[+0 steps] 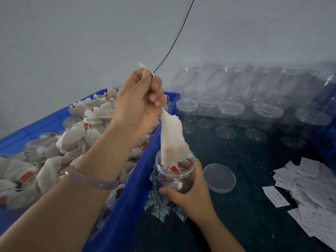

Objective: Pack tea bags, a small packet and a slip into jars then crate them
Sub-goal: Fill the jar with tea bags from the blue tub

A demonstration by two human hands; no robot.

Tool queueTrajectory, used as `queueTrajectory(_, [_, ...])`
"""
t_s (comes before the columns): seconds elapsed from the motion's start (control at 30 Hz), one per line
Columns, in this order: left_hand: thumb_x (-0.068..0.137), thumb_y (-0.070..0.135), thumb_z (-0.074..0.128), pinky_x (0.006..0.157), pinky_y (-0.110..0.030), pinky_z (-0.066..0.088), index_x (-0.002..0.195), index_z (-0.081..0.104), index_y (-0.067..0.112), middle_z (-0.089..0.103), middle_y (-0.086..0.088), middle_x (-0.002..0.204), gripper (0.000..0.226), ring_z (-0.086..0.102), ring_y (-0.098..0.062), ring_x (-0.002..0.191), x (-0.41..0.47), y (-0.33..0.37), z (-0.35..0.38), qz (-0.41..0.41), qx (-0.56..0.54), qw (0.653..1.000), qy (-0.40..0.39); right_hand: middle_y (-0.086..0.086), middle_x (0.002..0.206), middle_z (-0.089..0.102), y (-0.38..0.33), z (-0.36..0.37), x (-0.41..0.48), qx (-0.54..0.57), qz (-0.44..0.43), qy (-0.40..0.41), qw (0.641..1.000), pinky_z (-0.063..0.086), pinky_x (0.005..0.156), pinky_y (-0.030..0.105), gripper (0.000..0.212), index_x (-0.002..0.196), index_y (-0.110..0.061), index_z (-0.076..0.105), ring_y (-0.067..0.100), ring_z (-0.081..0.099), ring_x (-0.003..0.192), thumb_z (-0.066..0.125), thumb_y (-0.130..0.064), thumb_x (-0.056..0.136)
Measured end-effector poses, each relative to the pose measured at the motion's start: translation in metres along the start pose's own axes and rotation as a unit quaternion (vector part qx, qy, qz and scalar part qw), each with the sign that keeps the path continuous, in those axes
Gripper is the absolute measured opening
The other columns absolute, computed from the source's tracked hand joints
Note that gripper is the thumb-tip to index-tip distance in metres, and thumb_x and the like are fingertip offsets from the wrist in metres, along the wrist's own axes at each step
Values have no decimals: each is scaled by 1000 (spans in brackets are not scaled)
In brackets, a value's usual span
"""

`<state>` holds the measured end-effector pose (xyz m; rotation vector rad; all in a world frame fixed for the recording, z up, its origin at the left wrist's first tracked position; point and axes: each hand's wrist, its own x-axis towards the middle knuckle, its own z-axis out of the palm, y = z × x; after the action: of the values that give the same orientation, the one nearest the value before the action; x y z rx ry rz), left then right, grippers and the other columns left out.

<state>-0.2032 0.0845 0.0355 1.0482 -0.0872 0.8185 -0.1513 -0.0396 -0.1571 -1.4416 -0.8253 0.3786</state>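
tea bag hangs vertically from the left hand, fingers pinched on its top corner, its lower end inside the open jar directly below, which the right hand clasps with curled fingers.

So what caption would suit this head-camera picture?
Left hand dangles a tea bag into the jar held by the right hand, beside a blue crate.
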Motion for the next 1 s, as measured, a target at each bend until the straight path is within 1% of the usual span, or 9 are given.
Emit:
queueTrajectory(0.1, [104,5,34,46,-18,32,77,41,13,48,3,56,29,33,-8,47,-8,-17,-3,-65,98,993,10,-24,107,66,4,1,-2,-6,28,21,999,52,74,15,85,117,-35,50,0,65,97,90,-51,44])
queueTrajectory(0.17, [103,3,36,48,-19,35,80,42,14,49,2,59,26,37,-6,47,-12,-25,-7,-59,287,956,-19,-23,106,66,5,1,-3,-5,34,26,999,53,75,17,89,120,-33,49,-2,65,97,88,-53,43])
queueTrajectory(0.3, [99,15,48,62,-19,44,84,46,25,60,6,74,17,54,-4,66,-17,-30,-18,-71,626,758,-167,-22,100,67,4,1,-4,2,25,25,999,52,73,14,79,112,-33,50,-4,64,93,87,-50,44])
queueTrajectory(0.47, [96,25,57,69,-24,44,88,51,25,60,10,81,10,56,-7,76,-17,-25,-19,-115,738,620,-240,-14,110,67,-2,1,-1,4,-10,9,1000,53,83,22,67,108,-44,51,7,65,104,90,-38,53])
queueTrajectory(0.53, [95,25,58,66,-19,42,88,51,23,56,13,77,10,54,-5,73,-16,-18,-18,-43,759,612,-217,-21,118,63,-5,1,0,4,-23,10,1000,49,87,16,76,115,-53,48,1,61,111,89,-38,53])
queueTrajectory(0.67, [91,20,63,64,-11,40,82,51,26,57,15,73,16,54,0,71,-19,-9,-13,7,704,676,-218,-34,120,56,-7,0,0,-6,-24,13,1000,44,85,5,86,115,-71,39,-8,55,114,89,-43,50])
queueTrajectory(0.8, [88,12,62,73,-15,44,85,55,31,59,17,84,20,57,-2,82,-23,-18,-13,-110,746,584,-300,-25,121,60,-3,0,0,10,-28,11,1000,46,88,10,91,130,-44,43,-2,58,115,89,-37,52])
queueTrajectory(0.93, [89,12,60,83,-26,48,89,62,24,66,10,95,12,60,-9,92,-22,-27,-11,-148,769,531,-324,-22,119,62,-4,2,0,6,-27,4,1000,50,90,19,90,129,-44,42,2,60,114,89,-36,53])
queueTrajectory(1.0, [89,10,59,74,-21,47,89,62,24,62,14,88,14,58,-7,86,-21,-36,-7,-170,773,488,-369,-18,119,63,-3,2,0,1,-31,8,999,52,92,26,86,127,-42,46,6,61,113,89,-35,53])
